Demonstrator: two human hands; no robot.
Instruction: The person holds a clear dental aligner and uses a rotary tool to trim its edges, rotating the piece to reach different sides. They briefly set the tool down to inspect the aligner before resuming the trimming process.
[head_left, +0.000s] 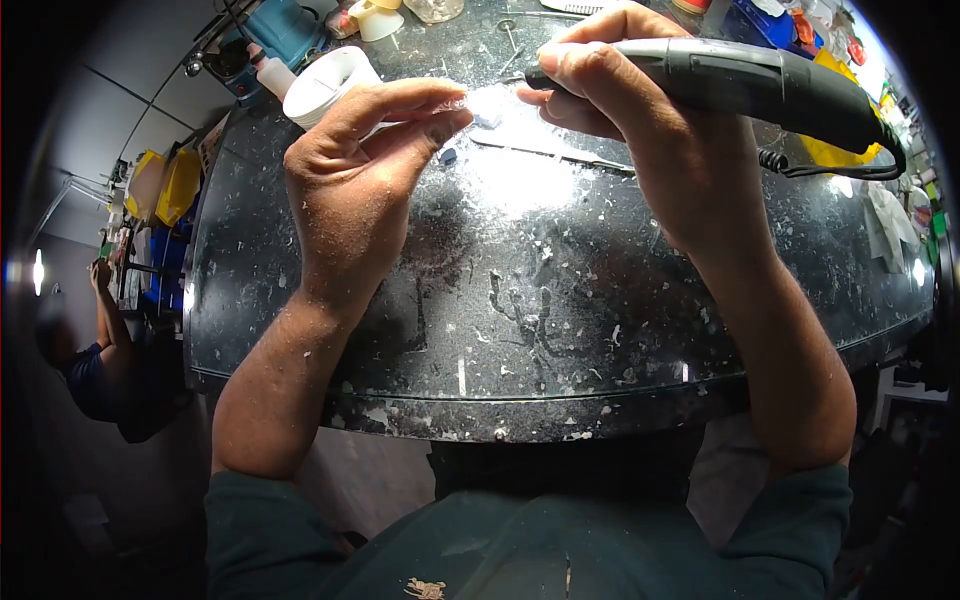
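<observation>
My left hand (pixel 350 180) is closed in a pinch, thumb against fingers, on a small see-through piece (pixel 456 103) whose exact kind I cannot make out. In my right hand (pixel 690 150) lies a thick black rotary handpiece (pixel 730 78), gripped like a pen near its front end. A coiled cord (pixel 775 161) belongs to it. The handpiece's tip points left toward the piece, with a gap between the hands. Below them, a slim metal hand tool (pixel 550 152) rests on the dark bench (pixel 480 300) in bright light.
White stacked cups (pixel 330 85) and a pale bottle (pixel 273 76) stand beyond my left hand. A blue machine (pixel 275 38) is at the back left. Yellow bins (pixel 178 187) hang at left, near another person (pixel 100 370). White specks cover the bench.
</observation>
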